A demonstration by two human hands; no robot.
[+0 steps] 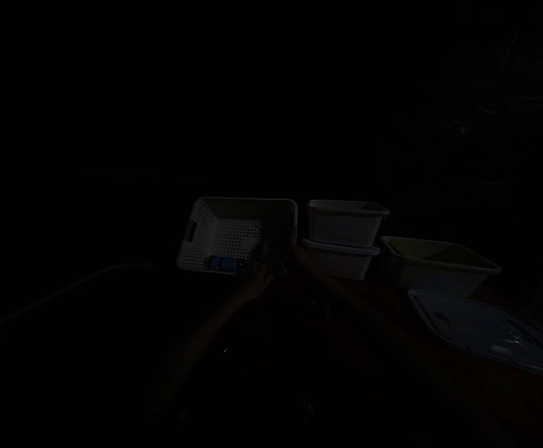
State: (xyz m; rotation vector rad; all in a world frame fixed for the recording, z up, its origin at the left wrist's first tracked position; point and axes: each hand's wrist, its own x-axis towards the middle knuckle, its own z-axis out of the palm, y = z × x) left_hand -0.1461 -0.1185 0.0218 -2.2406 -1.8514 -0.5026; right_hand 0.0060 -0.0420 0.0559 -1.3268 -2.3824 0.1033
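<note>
The scene is very dark. A white perforated basket with a dark handle slot lies in the middle. Inside its front edge rests a blue packet or bottle-like thing, its kind unclear. My left hand is at the basket's front edge, just right of the blue thing. Its fingers look curled together, and what they hold, if anything, is lost in shadow. By the basket's front right corner is my right hand, reaching in from the right. Darkness hides its fingers and whether they touch the basket.
Two white tubs stand stacked right of the basket, an upper tub on a lower tub. Farther right is another pale tub. A clear lid lies in front of it on a reddish surface. A pale curved edge runs at left.
</note>
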